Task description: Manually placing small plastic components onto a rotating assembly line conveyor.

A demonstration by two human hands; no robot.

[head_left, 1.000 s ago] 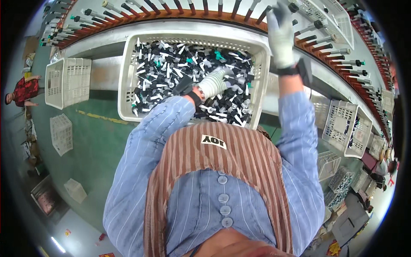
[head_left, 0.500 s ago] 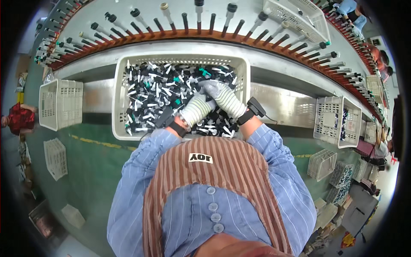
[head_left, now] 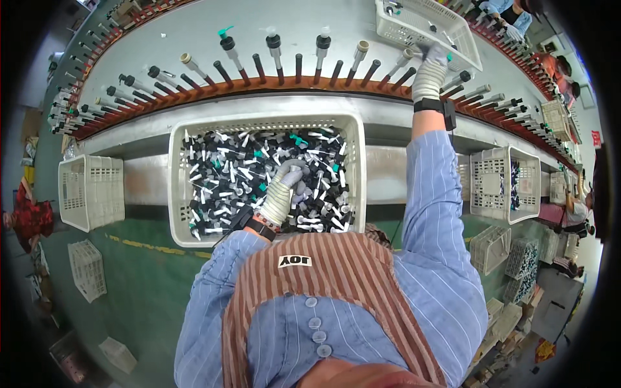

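A large white basket (head_left: pixel 358 174) in front of me is filled with a heap of black, white and a few green pump heads (head_left: pixel 226 174). My left hand (head_left: pixel 288 180), in a white striped glove, is over the heap with its fingers curled together; what they hold is hidden. My right hand (head_left: pixel 433 68), gloved alike, reaches far to the right over the row of upright pegs. Its fingers are closed around something dark and small at their tips, too unclear to name. A tan-topped holder (head_left: pixel 402 59) stands just left of that hand.
Upright rods and pump tops line the brown rail (head_left: pixel 284 83) that curves behind the basket. Another white basket (head_left: pixel 427 26) sits on the far surface beside my right hand. More baskets stand left (head_left: pixel 90 193) and right (head_left: pixel 504 184). Other people work along the right.
My right hand has left the heap and gone up and right to the peg row. My left hand stays over the heap. Different pump tops stand along the rail, and the view has shifted.
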